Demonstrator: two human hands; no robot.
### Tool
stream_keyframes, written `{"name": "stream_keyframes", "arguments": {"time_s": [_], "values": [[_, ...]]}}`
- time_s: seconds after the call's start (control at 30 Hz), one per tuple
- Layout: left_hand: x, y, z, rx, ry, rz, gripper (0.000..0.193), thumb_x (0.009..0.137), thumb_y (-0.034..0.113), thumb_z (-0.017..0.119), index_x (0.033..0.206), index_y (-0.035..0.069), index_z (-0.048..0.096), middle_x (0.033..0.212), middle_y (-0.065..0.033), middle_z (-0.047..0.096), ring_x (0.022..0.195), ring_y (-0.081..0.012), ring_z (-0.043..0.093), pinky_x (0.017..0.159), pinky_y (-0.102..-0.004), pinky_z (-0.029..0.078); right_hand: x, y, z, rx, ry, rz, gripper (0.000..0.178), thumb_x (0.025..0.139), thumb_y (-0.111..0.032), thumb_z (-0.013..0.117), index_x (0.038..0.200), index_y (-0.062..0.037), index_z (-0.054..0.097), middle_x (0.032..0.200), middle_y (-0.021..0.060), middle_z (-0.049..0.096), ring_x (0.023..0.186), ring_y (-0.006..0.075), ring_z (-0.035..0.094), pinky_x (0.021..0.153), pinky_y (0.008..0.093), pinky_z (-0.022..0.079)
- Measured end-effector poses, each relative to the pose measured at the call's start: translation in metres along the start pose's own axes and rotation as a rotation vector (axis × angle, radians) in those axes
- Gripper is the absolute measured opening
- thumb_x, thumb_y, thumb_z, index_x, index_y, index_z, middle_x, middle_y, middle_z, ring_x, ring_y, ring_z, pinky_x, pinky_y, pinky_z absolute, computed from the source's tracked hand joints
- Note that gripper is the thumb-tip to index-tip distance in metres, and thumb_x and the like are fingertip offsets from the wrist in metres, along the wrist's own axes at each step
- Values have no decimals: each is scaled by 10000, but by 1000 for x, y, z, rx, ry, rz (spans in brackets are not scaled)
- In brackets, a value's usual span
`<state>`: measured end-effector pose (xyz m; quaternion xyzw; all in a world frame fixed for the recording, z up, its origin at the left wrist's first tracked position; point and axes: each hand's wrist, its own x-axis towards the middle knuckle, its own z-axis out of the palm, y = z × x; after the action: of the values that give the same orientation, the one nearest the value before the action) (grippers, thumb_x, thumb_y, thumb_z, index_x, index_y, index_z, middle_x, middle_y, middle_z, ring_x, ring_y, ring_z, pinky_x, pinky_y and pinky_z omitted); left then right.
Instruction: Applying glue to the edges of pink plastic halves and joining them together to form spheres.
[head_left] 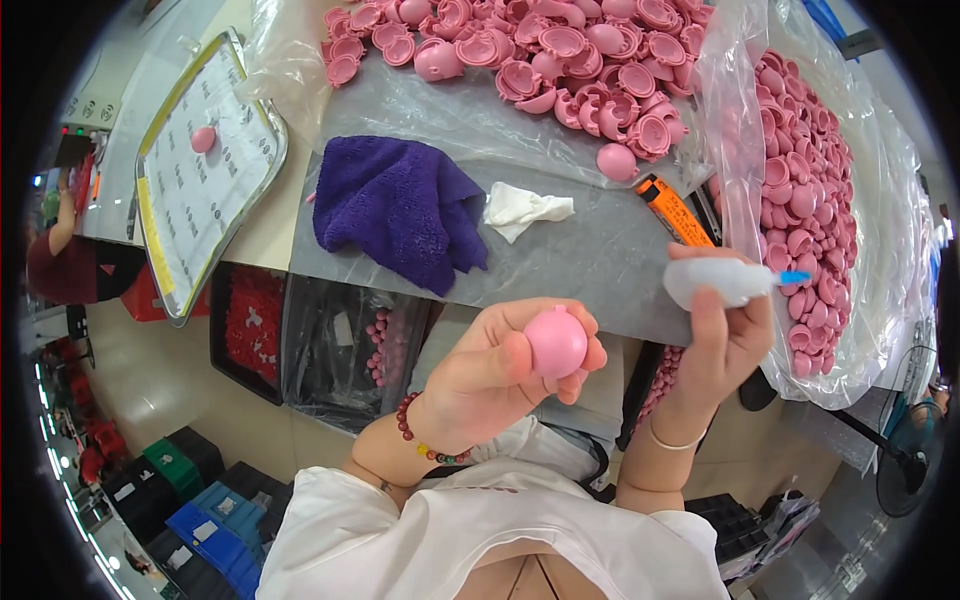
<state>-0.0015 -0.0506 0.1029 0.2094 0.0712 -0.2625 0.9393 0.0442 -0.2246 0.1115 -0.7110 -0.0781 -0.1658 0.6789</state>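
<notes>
My left hand (490,370) is closed round a smooth pink ball-shaped part (556,342) with a small nub on top, held above the table's near edge. In my right hand (722,330) is a white squeeze bottle (722,282), lying sideways between the fingers with its blue tip pointing right; it looks slightly blurred. Bottle and ball are apart. Beyond my hands lie an orange box cutter (676,212), a crumpled white tissue (524,208) and a purple cloth (395,210). One closed pink ball (617,162) rests before the heap of pink shells (570,60).
Clear plastic sheeting lies under the heap. A plastic bag (808,215) full of pink parts stands at right. At left is a metal tray (222,185) with one pink ball (203,139). Bins, one with red parts (252,322), sit below the table edge. Another person (62,262) is far left.
</notes>
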Motion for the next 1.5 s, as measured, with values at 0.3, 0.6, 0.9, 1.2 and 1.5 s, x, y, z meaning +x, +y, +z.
{"name": "stream_keyframes", "arguments": {"time_s": [0.3, 0.6, 0.9, 1.2, 1.5], "values": [[-44, 136, -33, 2032, 1095, 1135, 330, 707, 176, 619, 970, -9, 547, 841, -99, 599, 772, -196, 570, 703, -286, 432, -7, 7, -21, -81, -2, -37, 361, 744, -230, 581, 924, 75, 511, 787, 152, 599, 708, 149, 564, 625, 216, 427], [-18, 185, -29, 2150, 1107, 1073, 271, 715, 238, 603, 926, 68, 597, 886, -153, 594, 845, -262, 552, 712, -317, 434, -9, 4, -20, -76, -57, 18, 254, 694, -77, 576, 886, 83, 529, 786, 122, 585, 690, 157, 586, 600, 222, 447], [59, 186, -15, 2711, 824, 691, 156, 692, 169, 596, 716, 19, 563, 714, -145, 570, 734, -292, 537, 661, -376, 418, -10, 9, -24, -132, -54, -28, 211, 681, -29, 569, 855, 84, 534, 773, 118, 583, 680, 162, 588, 597, 225, 450], [6, 46, 30, 1891, -434, 873, 186, 592, 76, 650, 764, 44, 588, 895, -67, 539, 743, -196, 525, 616, -274, 393, -31, -20, 5, 451, -247, 142, 392, 792, -332, 489, 900, 35, 402, 920, 284, 522, 636, 204, 559, 463, 222, 427], [5, 0, 5, 1090, -265, 616, 240, 699, 50, 638, 914, -25, 562, 986, -177, 532, 735, -195, 572, 662, -273, 471, -50, -20, 17, 408, -152, 91, 401, 789, -323, 521, 932, 28, 390, 781, 177, 532, 632, 198, 530, 587, 285, 454]]}}
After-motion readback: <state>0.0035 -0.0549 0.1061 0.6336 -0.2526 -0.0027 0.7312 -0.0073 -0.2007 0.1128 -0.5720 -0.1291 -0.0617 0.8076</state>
